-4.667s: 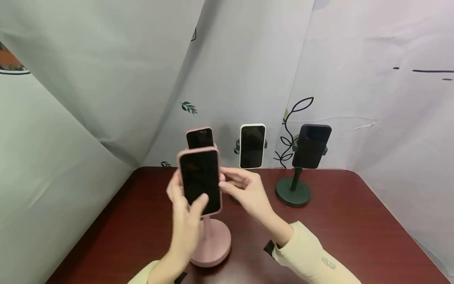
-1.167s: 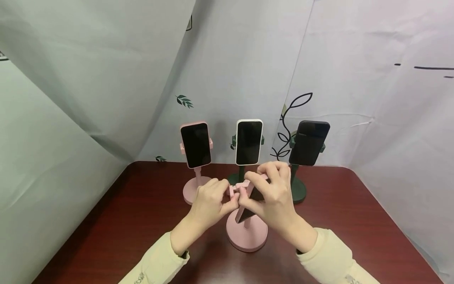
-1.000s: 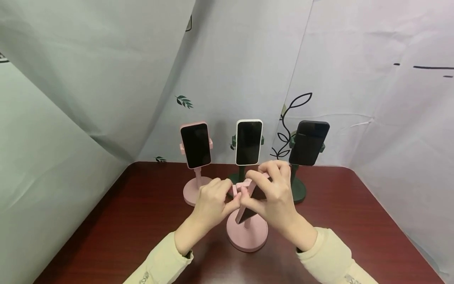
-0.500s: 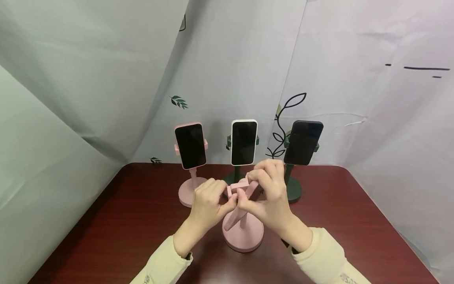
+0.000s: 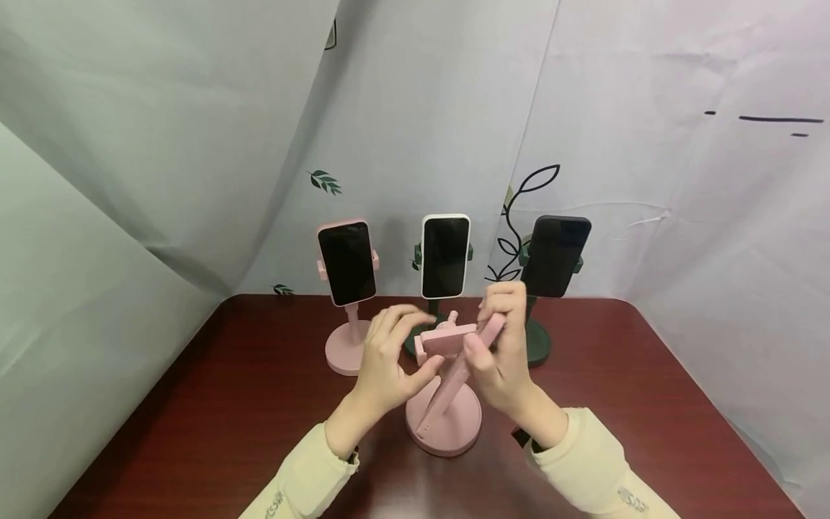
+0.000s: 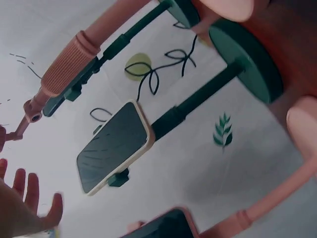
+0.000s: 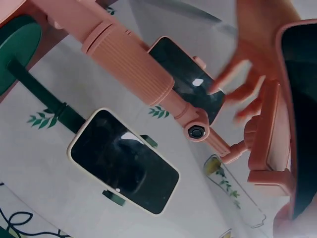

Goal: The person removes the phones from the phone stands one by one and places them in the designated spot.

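Observation:
My right hand (image 5: pixel 509 360) grips a pink-cased phone (image 5: pixel 447 389), seen nearly edge-on and tilted in the head view. In the right wrist view its dark screen (image 7: pixel 304 109) fills the right edge. Just left of the phone is the clamp (image 5: pixel 447 340) of the front pink phone stand, with no phone seated in it. Its ribbed pole (image 7: pixel 131 62) shows in the right wrist view, and its round base (image 5: pixel 463 429) stands on the table. My left hand (image 5: pixel 385 353) is beside the clamp, thumb and fingers spread around its left end.
Behind stand a pink stand with a pink-cased phone (image 5: pixel 348 263), a green stand with a white-cased phone (image 5: pixel 445 256), and another green stand with a dark phone (image 5: pixel 555 256). The dark red table (image 5: pixel 272 389) ends against a pale printed curtain (image 5: pixel 421 108).
At first both hands held the phone upright, screen forward, at the stand. Since then the phone has turned edge-on and shifted right from the clamp. My left fingers have spread from the clamp.

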{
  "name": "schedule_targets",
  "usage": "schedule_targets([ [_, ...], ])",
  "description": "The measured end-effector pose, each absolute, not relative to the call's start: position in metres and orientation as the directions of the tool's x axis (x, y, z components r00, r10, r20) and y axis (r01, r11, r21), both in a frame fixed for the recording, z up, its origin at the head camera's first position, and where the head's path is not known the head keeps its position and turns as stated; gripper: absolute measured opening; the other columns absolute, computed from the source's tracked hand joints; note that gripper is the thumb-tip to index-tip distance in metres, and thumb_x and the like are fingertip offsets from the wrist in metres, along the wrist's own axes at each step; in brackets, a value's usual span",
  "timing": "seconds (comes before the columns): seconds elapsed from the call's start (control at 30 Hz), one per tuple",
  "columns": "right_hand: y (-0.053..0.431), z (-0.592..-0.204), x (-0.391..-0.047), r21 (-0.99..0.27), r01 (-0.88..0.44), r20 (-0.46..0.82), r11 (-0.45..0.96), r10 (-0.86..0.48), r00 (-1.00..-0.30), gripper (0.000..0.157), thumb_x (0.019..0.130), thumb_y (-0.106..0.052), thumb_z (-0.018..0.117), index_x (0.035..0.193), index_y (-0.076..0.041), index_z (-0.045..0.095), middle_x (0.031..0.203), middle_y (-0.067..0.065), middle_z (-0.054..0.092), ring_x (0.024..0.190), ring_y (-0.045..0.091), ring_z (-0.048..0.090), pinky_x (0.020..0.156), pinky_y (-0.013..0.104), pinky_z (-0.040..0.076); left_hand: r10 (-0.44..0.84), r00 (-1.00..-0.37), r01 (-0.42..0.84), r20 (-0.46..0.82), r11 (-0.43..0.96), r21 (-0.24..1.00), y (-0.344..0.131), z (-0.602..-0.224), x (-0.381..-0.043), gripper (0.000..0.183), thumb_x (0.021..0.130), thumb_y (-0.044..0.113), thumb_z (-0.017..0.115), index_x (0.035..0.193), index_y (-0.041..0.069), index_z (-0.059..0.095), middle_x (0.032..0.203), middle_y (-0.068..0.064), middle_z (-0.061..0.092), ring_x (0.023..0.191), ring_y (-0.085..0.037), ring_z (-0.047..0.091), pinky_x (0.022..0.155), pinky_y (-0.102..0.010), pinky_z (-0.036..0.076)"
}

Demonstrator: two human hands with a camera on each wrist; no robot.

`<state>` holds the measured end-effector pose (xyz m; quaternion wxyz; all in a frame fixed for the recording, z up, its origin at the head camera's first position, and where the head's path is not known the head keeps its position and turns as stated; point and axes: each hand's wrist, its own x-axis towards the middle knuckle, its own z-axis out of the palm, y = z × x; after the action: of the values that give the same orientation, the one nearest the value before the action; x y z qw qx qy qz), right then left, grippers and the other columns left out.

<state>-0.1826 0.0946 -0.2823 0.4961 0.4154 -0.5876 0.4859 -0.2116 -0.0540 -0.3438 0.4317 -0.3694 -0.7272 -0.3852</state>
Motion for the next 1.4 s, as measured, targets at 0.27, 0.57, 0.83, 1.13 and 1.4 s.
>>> schedule_targets([
  [0.27,0.105,-0.283,-0.168,-0.508,-0.730,0.812,-0.458,0.030,-0.583,0.010,0.087,-0.013,0.043,0.097,-0.014,0.041,0.094,0.003,0.042,0.082,0.018,0.042,0.068,0.027,0.039,0.175,-0.551,0.827,0.816,-0.016,0.562,-0.029,-0.363,-0.216,0.036,0.093,0.028,0.059,0.117,0.001,0.059,0.124,-0.021,0.059,0.126,-0.018,0.051,0.103,-0.028,0.043],
  [0.57,0.156,-0.282,-0.175,-0.712,-0.615,0.653,-0.339,0.005,-0.758,0.015,0.097,-0.012,0.031,0.097,-0.016,0.045,0.089,-0.001,0.049,0.078,0.013,0.052,0.068,0.024,0.049,0.092,-0.593,0.804,0.800,0.009,0.595,-0.020,-0.357,-0.216,0.024,0.088,0.019,0.060,0.105,0.001,0.061,0.108,-0.021,0.068,0.108,-0.019,0.064,0.085,-0.026,0.054],
  [0.83,0.171,-0.311,-0.198,-0.850,-0.491,0.488,0.192,-0.067,-0.870,0.009,0.091,0.000,0.034,0.095,-0.005,0.040,0.079,0.001,0.041,0.066,0.009,0.043,0.060,0.022,0.039,0.054,-0.563,0.826,0.825,-0.005,0.564,-0.017,-0.360,-0.220,0.024,0.088,0.019,0.059,0.102,0.000,0.062,0.103,-0.022,0.069,0.103,-0.019,0.067,0.081,-0.023,0.055],
  [1.13,0.159,-0.373,-0.233,-0.421,-0.413,0.277,0.808,-0.319,-0.906,0.007,0.088,-0.014,0.050,0.088,-0.007,0.051,0.096,0.013,0.047,0.089,0.030,0.041,0.065,0.040,0.033,0.053,-0.577,0.815,0.815,-0.015,0.579,-0.019,-0.358,-0.220,0.033,0.090,0.030,0.057,0.102,-0.001,0.061,0.104,-0.023,0.068,0.106,-0.016,0.065,0.082,-0.026,0.055],
  [1.4,0.164,-0.413,-0.244,-0.289,-0.311,0.011,0.905,-0.322,-0.947,0.029,0.089,-0.019,0.055,0.108,0.003,0.057,0.108,0.024,0.049,0.098,0.040,0.044,0.069,0.056,0.038,0.060,-0.610,0.789,0.790,-0.039,0.613,-0.016,-0.360,-0.216,0.028,0.087,0.021,0.057,0.103,-0.001,0.060,0.103,-0.024,0.068,0.107,-0.021,0.065,0.082,-0.025,0.054],
])
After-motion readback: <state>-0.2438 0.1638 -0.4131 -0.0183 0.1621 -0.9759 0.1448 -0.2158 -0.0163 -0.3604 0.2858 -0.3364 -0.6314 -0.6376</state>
